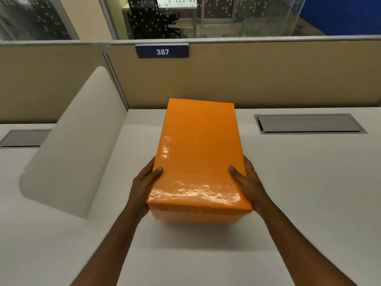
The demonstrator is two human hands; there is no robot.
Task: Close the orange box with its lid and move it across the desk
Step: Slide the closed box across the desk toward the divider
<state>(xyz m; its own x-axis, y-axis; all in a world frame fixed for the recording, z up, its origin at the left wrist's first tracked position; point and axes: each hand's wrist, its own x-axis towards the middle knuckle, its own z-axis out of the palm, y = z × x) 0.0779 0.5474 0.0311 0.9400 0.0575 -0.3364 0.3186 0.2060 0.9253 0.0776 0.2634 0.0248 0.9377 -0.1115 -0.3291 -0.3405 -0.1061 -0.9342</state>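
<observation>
Left hand [144, 182] pressed flat on the left side of the orange box [198, 153], thumb up on the lid [198, 141]. Right hand [247, 180] pressed on the right side, thumb on top too. Box squeezed between both hands, lid already on. Near end close to the body, far end pointing at the wall with the 387 sign [162, 51]. White tabletop [299, 182] underneath.
</observation>
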